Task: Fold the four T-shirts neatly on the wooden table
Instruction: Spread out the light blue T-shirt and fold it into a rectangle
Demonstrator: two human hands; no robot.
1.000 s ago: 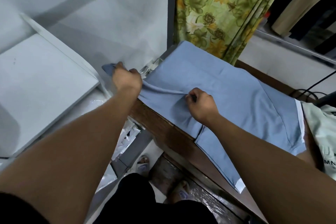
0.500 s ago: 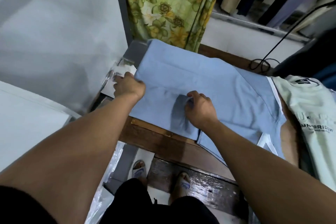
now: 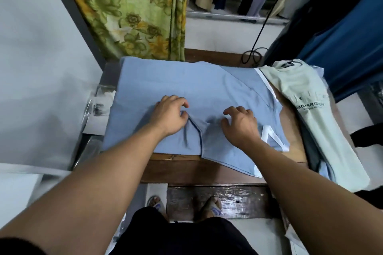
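A light blue T-shirt (image 3: 186,87) with white trim lies spread on the wooden table (image 3: 207,170), one side folded over its near middle. My left hand (image 3: 171,117) rests on the shirt just left of that fold edge, fingers loosely curled, holding nothing. A little to its right, my right hand (image 3: 241,125) touches the cloth with spread, bent fingers. A pale green T-shirt (image 3: 306,99) with dark lettering lies on top of other clothes at the table's right end, a blue edge showing beneath it.
A green floral curtain (image 3: 134,12) hangs behind the table. A black cable (image 3: 251,57) coils at the back right edge, by dark blue fabric (image 3: 342,33). Plastic-wrapped items (image 3: 97,105) sit against the grey wall at the left. My sandalled feet (image 3: 211,206) stand below the front edge.
My left hand came from the shirt's left edge to its middle, bringing the side over into a fold, then let go. My right hand loosened its grip. The view swung right.
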